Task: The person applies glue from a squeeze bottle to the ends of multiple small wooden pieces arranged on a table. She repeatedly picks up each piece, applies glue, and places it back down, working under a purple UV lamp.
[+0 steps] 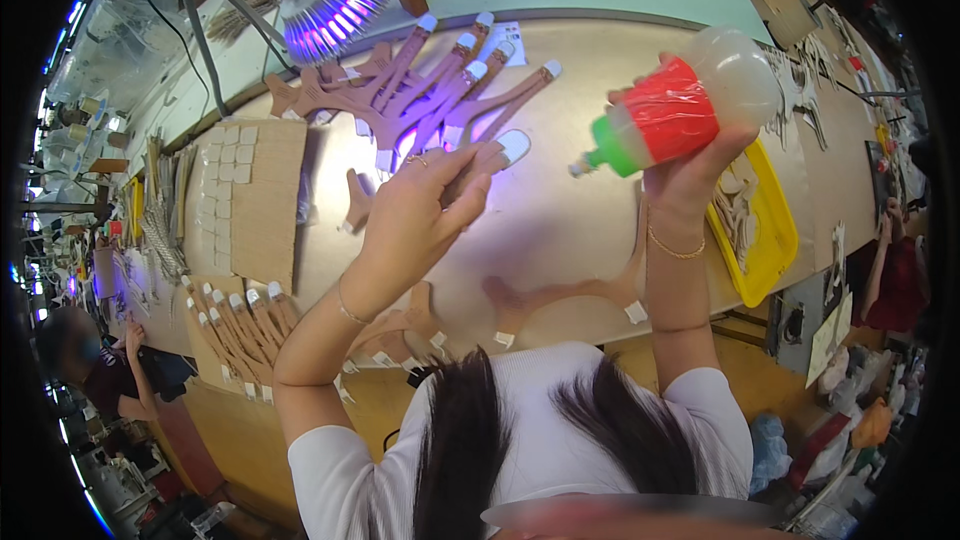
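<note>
My left hand (pixel 415 200) is closed in a pinch on a tan strap end with a rounded white tip (pixel 514 147), held above the table. My right hand (pixel 695 170) grips a squeeze bottle (pixel 680 110) wrapped in red, with a green cap. The bottle is tilted, its nozzle pointing down and left, apart from the white tip. Beyond my left hand lies a pile of tan branched pieces (pixel 400 105), several with white tips. A lamp (pixel 330 10) throws violet light over that pile. Other tan branched pieces (pixel 560 300) lie at the table's near edge.
At the left a cardboard sheet (pixel 270 225) bears small white squares. A row of white-tipped tan straps (pixel 240 315) lies nearer. A yellow tray (pixel 783 225) with loose pieces stands at the right. People (pixel 85 360) sit or stand at both sides.
</note>
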